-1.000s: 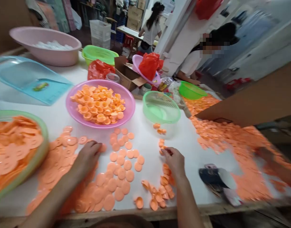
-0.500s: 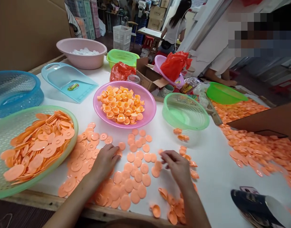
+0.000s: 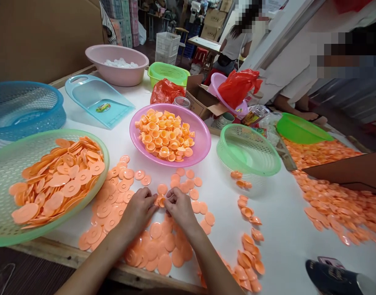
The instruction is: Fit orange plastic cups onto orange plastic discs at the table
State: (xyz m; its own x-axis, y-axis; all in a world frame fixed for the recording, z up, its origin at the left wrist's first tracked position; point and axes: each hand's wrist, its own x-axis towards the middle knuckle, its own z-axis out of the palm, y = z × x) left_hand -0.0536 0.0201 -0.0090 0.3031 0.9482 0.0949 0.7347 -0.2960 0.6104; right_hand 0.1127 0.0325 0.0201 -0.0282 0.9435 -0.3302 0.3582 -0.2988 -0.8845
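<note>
My left hand (image 3: 139, 209) and my right hand (image 3: 179, 208) meet over the white table (image 3: 277, 213), fingertips pinched together on a small orange plastic piece (image 3: 161, 201). Flat orange discs (image 3: 163, 241) lie spread beneath and around both hands. Small orange cups (image 3: 248, 246) trail along the table to the right of my right hand. Just beyond the hands stands a pink bowl (image 3: 198, 125) heaped with assembled orange cups. A green basket (image 3: 3, 172) at the left holds larger orange discs.
An empty green mesh basket (image 3: 248, 149) stands right of the pink bowl. A blue basket (image 3: 22, 107), blue scoop (image 3: 98, 98), pink basin (image 3: 117, 63), cardboard box (image 3: 202, 100) and red bags (image 3: 237, 84) sit farther back. A co-worker sits at the right by a heap of orange discs (image 3: 335, 196).
My right hand has moved left from the small cups to meet my left hand, and both now pinch one piece. The view has swung left.
</note>
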